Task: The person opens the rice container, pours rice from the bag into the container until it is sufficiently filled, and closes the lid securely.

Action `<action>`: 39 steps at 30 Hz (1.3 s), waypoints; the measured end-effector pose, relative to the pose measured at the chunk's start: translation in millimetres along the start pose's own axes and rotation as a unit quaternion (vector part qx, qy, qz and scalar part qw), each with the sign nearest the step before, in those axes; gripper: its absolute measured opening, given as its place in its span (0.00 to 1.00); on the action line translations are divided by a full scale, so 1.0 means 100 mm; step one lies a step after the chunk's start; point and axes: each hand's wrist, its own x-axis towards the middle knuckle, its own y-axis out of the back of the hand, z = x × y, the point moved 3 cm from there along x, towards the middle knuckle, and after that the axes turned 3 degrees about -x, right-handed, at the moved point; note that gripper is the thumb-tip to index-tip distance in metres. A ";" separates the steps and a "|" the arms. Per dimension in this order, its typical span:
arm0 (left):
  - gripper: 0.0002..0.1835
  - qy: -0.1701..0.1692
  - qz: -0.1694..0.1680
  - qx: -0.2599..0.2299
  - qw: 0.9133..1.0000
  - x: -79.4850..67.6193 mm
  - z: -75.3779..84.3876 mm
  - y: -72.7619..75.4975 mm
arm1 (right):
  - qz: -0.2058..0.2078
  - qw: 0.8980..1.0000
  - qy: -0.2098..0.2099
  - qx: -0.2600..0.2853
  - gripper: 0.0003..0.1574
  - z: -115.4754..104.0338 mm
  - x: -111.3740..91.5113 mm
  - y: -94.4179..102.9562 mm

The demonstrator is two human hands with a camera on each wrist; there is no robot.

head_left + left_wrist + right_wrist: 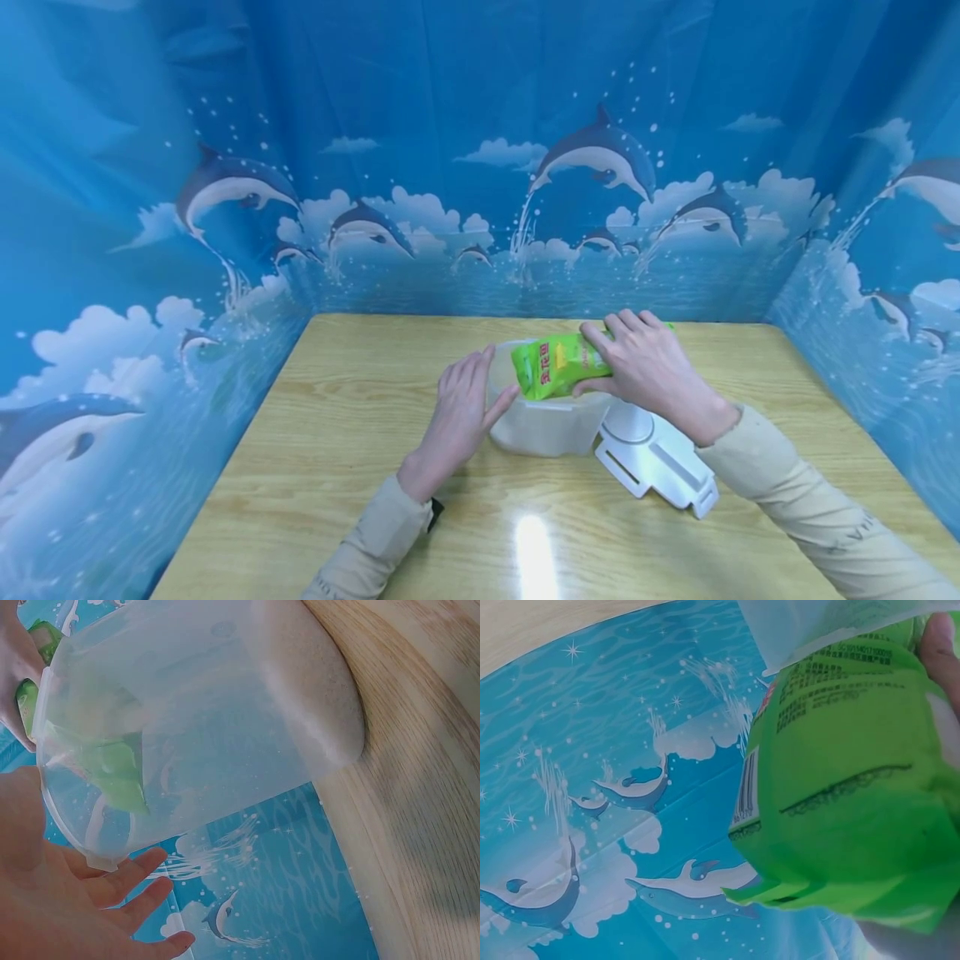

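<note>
My right hand point(648, 367) grips a green printed plastic bag point(566, 362) and tips it over the mouth of a translucent plastic container point(547, 432). Through the container's wall in the left wrist view, the bag's lower end point(120, 772) shows inside the mouth. A layer of pale fine grains point(315, 697) covers the container's bottom. At the container's left side, my left hand point(459, 404) has its fingers spread and rests against the rim. Printed text and a barcode mark the bag's other side point(840, 772) in the right wrist view.
A white lid point(663, 467) with a round cap and side flaps lies on the wooden table point(345, 450), right of the container. Blue dolphin-print curtains point(450, 100) stand around the table's back and sides. A small black object point(435, 515) shows by the left cuff.
</note>
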 end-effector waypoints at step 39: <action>0.41 0.010 -0.007 -0.009 1.000 0.00 -0.01 -0.02 | -0.012 0.993 -0.001 0.119 0.36 0.05 -0.16 0.00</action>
